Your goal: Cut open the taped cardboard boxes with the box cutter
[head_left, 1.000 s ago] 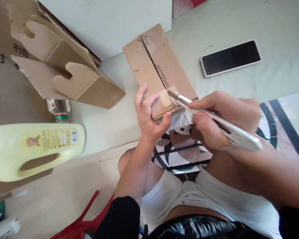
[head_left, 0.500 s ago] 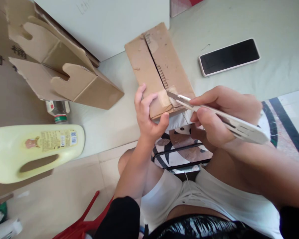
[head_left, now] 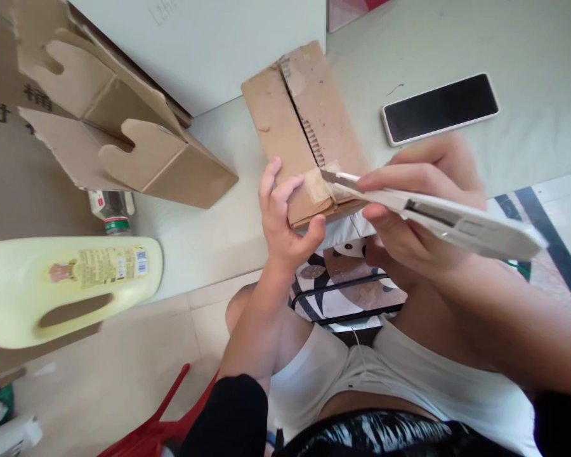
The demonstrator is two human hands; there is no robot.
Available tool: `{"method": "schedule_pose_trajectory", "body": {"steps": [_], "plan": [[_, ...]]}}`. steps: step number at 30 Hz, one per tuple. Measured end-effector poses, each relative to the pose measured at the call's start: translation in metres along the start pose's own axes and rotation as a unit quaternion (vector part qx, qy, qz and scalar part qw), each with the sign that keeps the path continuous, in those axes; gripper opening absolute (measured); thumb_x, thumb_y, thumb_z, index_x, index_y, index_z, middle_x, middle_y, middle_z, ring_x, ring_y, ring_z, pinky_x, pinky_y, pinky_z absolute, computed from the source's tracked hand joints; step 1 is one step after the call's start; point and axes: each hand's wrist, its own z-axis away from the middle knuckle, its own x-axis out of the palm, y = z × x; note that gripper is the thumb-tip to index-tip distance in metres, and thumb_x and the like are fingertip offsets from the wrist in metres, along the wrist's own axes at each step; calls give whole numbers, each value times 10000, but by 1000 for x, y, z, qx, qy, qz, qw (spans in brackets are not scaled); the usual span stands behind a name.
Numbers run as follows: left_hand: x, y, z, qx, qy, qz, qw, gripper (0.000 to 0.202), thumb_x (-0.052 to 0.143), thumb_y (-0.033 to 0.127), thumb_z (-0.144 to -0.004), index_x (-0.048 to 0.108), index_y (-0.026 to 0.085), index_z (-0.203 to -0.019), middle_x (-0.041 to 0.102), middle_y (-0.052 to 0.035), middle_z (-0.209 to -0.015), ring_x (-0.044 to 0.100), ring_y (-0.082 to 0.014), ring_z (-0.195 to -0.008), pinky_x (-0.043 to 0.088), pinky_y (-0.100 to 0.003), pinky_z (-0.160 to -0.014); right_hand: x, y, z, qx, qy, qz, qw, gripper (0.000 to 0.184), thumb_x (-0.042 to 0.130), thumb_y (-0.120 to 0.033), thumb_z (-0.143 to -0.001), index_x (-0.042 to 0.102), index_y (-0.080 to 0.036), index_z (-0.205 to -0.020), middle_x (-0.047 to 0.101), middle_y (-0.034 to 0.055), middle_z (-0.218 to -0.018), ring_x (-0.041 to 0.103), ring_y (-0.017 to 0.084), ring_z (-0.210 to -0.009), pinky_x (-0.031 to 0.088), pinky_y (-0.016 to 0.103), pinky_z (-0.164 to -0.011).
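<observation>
A small brown cardboard box lies on the pale tabletop, a dark seam running along its top and tape across the near end. My left hand grips the box's near left corner, fingers on top and thumb at the near side. In my right hand is a white utility knife, held between thumb and fingers. Its blade is out, and the tip meets the taped near end of the seam. Whether the tip is inside the gap I cannot tell.
A phone lies to the right of the box. On the left are an open cardboard carton, a small clear bottle and a large pale-yellow jug. A big white box stands behind.
My right hand has tilted the knife, its rear end swinging right while the tip stays near the tape. My left hand keeps its grip on the box.
</observation>
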Motion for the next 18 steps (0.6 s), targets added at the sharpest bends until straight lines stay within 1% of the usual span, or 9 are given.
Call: {"method": "schedule_pose_trajectory", "body": {"steps": [2,4,6,9,11,13,15,16,18], "plan": [[0,0,0,14,2,4,1000,599,498,720,-909,489,314,-1349,438,-120,-1529,443,-363,-1477,339,-648,-1224,3,6,1,-16,-4,-25,1000,179,653,-377,-968,704,-261,-1095,735,70,-1118,739,200,-987,637,352,-863],[-1,0,0,24,4,7,1000,583,509,701,-912,491,319,-1353,441,-117,-1528,464,-350,-1460,363,-632,-1213,6,10,3,-47,-1,-74,996,174,655,-342,-971,689,-258,-1120,763,49,-1117,752,181,-1016,634,326,-913],[-2,2,-1,7,0,8,1000,605,513,728,-896,510,309,-1332,452,-122,-1523,456,-356,-1468,352,-638,-1219,9,11,5,-60,13,-94,994,170,670,-323,-960,687,-259,-1117,782,30,-1078,764,172,-1003,640,300,-891],[-3,7,-1,-55,-17,12,998,684,505,815,-843,549,282,-1268,470,-133,-1520,402,-382,-1508,289,-658,-1251,9,10,8,-35,20,-69,997,165,621,-369,-987,691,-294,-1116,782,22,-1053,767,199,-1010,646,344,-865],[-3,10,-2,-79,-17,18,997,710,498,844,-822,565,270,-1235,481,-137,-1511,392,-388,-1515,280,-661,-1254,8,9,8,-22,17,-45,999,173,606,-395,-992,690,-310,-1117,782,23,-1042,765,215,-1016,642,375,-861],[-3,12,-3,-86,-10,24,996,709,500,848,-818,569,268,-1220,493,-137,-1499,399,-386,-1512,284,-661,-1252,8,9,9,-25,-11,-21,999,166,629,-387,-979,685,-305,-1111,786,24,-1015,769,208,-954,638,368,-806],[-3,12,-3,-86,-10,27,996,705,505,845,-818,564,270,-1221,493,-136,-1501,399,-384,-1514,281,-658,-1254,10,9,8,-32,-29,-21,999,148,652,-362,-964,681,-294,-1092,790,18,-989,765,192,-877,627,357,-760],[-4,12,-3,-86,-12,28,996,706,505,845,-819,559,271,-1226,488,-136,-1510,394,-384,-1518,276,-658,-1256,10,9,8,-31,-33,-33,998,142,662,-347,-957,681,-290,-1086,792,15,-992,763,184,-865,624,351,-760],[-4,13,-3,-83,-16,26,996,714,504,847,-818,546,274,-1243,475,-136,-1527,386,-389,-1524,274,-664,-1256,11,7,8,-21,-14,-68,997,135,671,-318,-949,692,-283,-1077,795,15,-1016,766,175,-898,627,338,-799]]}}
